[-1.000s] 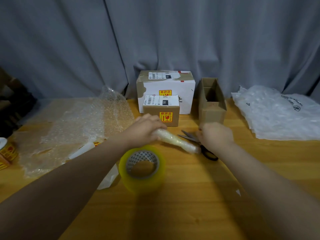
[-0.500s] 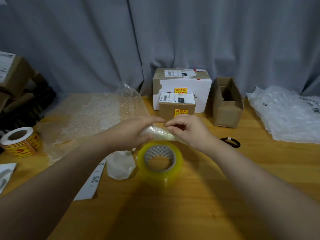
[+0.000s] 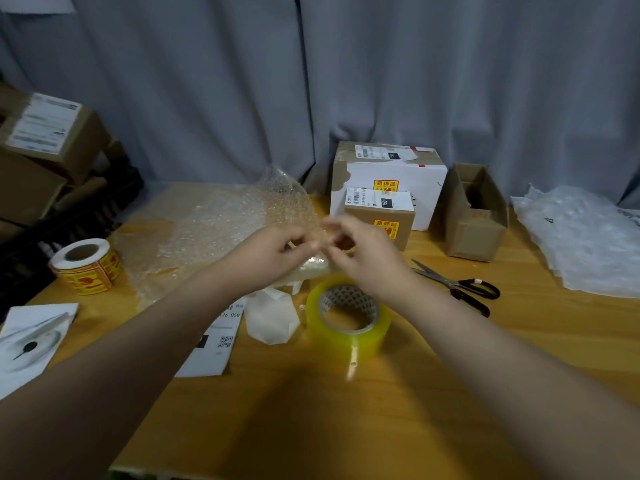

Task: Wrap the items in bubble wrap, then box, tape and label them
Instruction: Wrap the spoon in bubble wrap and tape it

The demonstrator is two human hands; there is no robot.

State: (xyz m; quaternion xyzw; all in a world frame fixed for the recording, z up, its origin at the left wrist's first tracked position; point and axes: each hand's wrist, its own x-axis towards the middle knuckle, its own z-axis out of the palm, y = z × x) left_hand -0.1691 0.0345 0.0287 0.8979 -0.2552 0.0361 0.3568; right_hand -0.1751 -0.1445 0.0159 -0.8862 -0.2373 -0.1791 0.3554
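Bundle, one, pinched by left hand, right hand.

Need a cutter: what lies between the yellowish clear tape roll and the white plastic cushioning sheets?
Black-handled metal scissors lie there on the wooden table, as the head view shows.

Bubble-wrapped item: small, glossy, off the table over its middle, gripped in left hand; right hand blurred at its other end, grip unclear. Tape roll: yellowish, flat, hole up, just nearer than the item. Bubble wrap sheet: clear, crumpled, spread toward back-left corner. Open box: brown, upright, near back edge, right of centre. Label roll: red-yellow, hole up, at left edge.
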